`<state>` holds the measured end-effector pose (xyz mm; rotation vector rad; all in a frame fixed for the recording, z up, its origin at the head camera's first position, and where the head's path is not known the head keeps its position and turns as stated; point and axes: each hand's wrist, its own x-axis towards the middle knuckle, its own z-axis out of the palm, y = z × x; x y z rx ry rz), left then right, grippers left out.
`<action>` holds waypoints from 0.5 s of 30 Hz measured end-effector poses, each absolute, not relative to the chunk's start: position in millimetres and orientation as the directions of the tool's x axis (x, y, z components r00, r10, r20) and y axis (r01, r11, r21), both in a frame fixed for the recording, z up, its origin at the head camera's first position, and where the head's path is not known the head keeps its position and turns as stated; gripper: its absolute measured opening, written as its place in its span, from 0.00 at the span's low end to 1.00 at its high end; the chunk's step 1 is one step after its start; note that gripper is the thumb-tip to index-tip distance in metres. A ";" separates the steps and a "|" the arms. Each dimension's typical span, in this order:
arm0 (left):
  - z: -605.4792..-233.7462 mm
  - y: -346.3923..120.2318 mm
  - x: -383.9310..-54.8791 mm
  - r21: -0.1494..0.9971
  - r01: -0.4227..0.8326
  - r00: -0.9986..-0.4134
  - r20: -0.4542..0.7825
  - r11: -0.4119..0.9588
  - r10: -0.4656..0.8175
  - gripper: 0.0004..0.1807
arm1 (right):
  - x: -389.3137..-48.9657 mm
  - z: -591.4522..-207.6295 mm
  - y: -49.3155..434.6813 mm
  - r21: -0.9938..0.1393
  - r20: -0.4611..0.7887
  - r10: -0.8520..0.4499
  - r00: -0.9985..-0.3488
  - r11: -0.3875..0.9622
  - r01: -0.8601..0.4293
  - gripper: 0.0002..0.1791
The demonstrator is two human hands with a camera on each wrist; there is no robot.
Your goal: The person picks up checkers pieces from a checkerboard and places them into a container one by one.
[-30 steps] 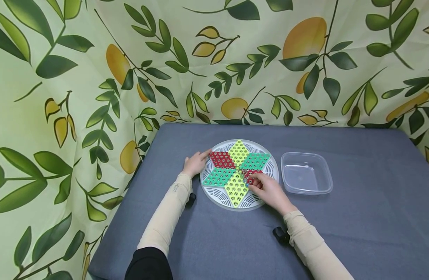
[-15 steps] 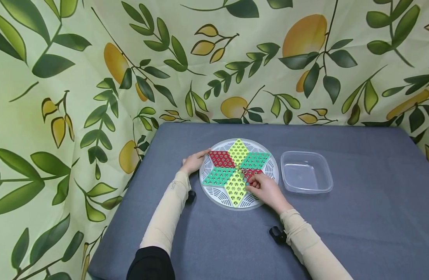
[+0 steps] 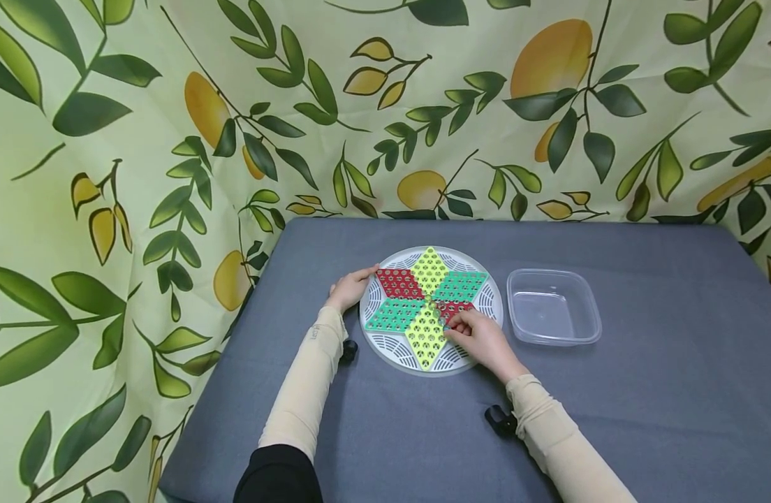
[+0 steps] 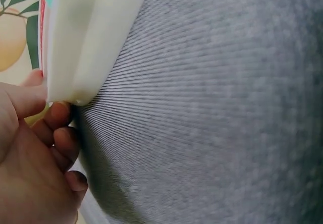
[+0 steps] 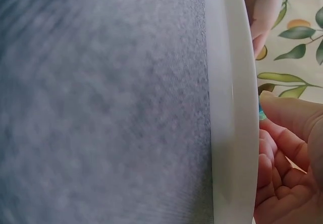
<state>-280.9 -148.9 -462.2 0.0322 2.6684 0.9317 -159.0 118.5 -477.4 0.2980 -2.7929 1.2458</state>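
A round white Chinese checkers board (image 3: 385, 347) with a red, yellow and green star lies on the table. On its left edge, my left hand (image 3: 348, 290) holds the rim; the left wrist view has the fingers (image 4: 65, 138) curled against the board's side (image 4: 81, 42). Above the lower right part of the star is my right hand (image 3: 482, 342). Its thumb and index finger pinch a small blue-green marble (image 5: 262, 114), seen in the right wrist view beside the white rim (image 5: 232, 108). Small glassy pieces near the star's centre are too tiny to tell apart.
A clear plastic container (image 3: 552, 272) stands right of the board. Grey cloth covers the table (image 3: 662, 363), and a leaf-and-fruit patterned curtain (image 3: 360, 154) hangs behind and to the left. Black wrist devices (image 3: 501, 421) sit below both wrists.
The right hand stays over the same red and yellow area, its fingertips shifting only slightly. The left hand keeps its place at the rim. The head view has shifted a little.
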 end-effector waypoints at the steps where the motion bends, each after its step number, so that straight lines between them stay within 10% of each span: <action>1: -460.2 -148.1 -280.9 0.610 -0.079 -0.951 -0.282 0.789 0.123 0.21 | -159.3 -477.3 118.9 -0.733 0.138 -0.146 -0.980 0.650 -0.200 0.05; 15: -453.1 -150.5 -288.2 0.716 -0.196 -0.909 -0.389 0.670 0.149 0.22 | -159.4 -478.5 120.2 -0.749 0.110 -0.148 -0.983 0.638 -0.180 0.06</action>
